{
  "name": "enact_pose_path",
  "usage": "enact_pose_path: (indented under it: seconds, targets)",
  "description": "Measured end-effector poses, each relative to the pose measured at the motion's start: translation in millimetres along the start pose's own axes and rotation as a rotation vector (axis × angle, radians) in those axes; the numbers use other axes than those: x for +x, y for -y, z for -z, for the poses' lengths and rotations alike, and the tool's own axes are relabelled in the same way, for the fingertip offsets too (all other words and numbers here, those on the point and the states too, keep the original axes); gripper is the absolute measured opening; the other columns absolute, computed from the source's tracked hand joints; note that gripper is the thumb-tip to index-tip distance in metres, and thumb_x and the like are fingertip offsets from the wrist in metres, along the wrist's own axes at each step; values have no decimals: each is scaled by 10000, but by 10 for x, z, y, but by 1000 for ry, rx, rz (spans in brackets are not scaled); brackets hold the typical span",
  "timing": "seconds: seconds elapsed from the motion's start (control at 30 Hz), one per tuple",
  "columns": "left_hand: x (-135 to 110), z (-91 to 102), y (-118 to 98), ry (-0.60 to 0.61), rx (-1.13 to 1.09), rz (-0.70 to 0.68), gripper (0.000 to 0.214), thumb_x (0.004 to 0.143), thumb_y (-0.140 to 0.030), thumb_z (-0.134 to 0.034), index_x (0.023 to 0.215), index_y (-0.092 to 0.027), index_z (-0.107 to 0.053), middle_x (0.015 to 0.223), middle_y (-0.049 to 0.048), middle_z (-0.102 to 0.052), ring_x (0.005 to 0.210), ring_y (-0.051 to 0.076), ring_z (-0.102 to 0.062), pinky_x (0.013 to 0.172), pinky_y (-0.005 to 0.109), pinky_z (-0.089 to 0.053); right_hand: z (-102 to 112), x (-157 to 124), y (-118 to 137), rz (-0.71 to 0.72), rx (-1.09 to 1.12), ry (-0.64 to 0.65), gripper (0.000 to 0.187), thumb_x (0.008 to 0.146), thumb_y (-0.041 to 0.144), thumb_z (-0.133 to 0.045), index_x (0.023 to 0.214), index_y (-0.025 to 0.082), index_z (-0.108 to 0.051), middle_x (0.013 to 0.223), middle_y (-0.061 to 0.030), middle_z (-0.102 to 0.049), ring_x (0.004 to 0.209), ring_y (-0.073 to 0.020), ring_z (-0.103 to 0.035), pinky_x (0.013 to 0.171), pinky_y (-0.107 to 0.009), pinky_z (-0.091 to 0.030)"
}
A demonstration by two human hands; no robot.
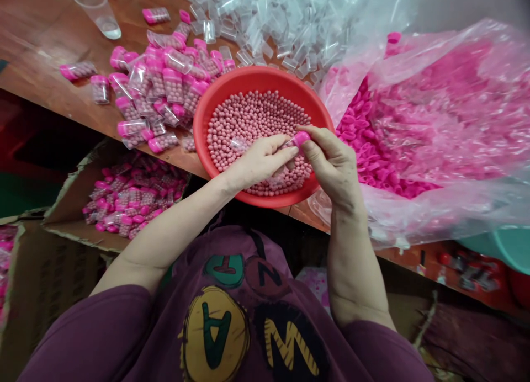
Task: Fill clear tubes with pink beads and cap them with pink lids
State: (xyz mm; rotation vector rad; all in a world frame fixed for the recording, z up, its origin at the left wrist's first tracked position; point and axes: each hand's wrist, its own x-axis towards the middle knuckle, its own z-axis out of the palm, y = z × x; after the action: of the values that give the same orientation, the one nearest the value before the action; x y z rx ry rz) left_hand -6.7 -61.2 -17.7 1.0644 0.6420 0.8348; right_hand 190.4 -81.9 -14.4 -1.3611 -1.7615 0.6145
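Observation:
Above a red basin [201,142] of small pink balls [252,117], my two hands meet. My left hand [267,157] is closed round a small clear bottle, mostly hidden by the fingers. A bright pink cap [301,138] sits on the bottle's right end. My right hand [331,157] pinches that cap between thumb and forefinger. Below the left hand's knuckles, a clear tube [239,144] lies on the balls. Left of the basin are heaped clear bottles [173,86] filled with pink balls and topped with pink caps.
Loose clear tubes [256,26] are piled behind the basin. To the right, a plastic bag [414,56] holds many pink caps [358,122]. A clear cup [97,12] stands at the back left. Below the table edge, a cardboard box [70,191] contains more filled bottles [132,197].

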Motion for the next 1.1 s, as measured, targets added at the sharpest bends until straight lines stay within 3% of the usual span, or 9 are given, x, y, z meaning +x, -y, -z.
enact_pose_path:
  seconds: [0.2,0.33,0.43,0.53,0.77,0.9,1.1]
  targets:
    - [-12,-37,4,-30,-44,30,315,1180,-66,-603,882,-164,-630,726,-42,-622,533,40,-492,514,196,-354,-61,-74,-21,172,-83,-38,423,1206,552,-613,1433,283,-848,1185,-67,-861,1077,-252,-826,1041,-478,-709]
    - [17,-53,21,-113,-78,65,349,1184,-66,-587,854,-178,-585,678,-64,-572,516,41,-450,507,192,-336,-228,-135,-92,142,-94,-57,505,1212,559,-542,1585,290,-750,1348,-113,-805,1272,-324,-791,1186,-568,-657]
    - [46,-48,17,-188,-140,42,325,1183,-84,-601,872,-179,-597,706,-56,-593,573,52,-509,572,177,-407,-301,-137,-81,137,-207,26,724,1118,570,-687,1750,239,-564,1519,-184,-713,1475,-426,-686,1289,-661,-575]
    - [68,-45,8,-190,-174,43,274,1188,-131,-630,918,-177,-630,780,-34,-657,646,71,-579,642,185,-475,-336,-107,-46,134,-410,35,933,1011,531,-809,1788,162,-448,1593,-261,-648,1534,-502,-614,1309,-733,-517]
    - [114,-28,75,-227,-31,0,259,1126,-31,-650,905,-166,-648,799,-38,-660,729,91,-617,718,204,-488,-426,-60,-76,132,-614,13,696,1040,417,-658,1649,111,-517,1494,-276,-680,1434,-484,-653,1259,-755,-515]
    - [131,-25,114,-249,51,-42,308,1103,9,-637,857,-176,-625,770,-44,-624,720,102,-589,706,230,-457,-411,-11,-79,109,-650,71,638,1032,434,-670,1583,126,-581,1404,-262,-713,1353,-482,-691,1214,-730,-548]
    - [112,-32,130,-239,-24,-6,270,1110,-7,-629,896,-167,-665,793,-39,-631,740,105,-590,728,233,-455,-363,13,-60,81,-647,127,625,1002,460,-731,1529,143,-620,1356,-256,-741,1303,-494,-716,1180,-730,-577]
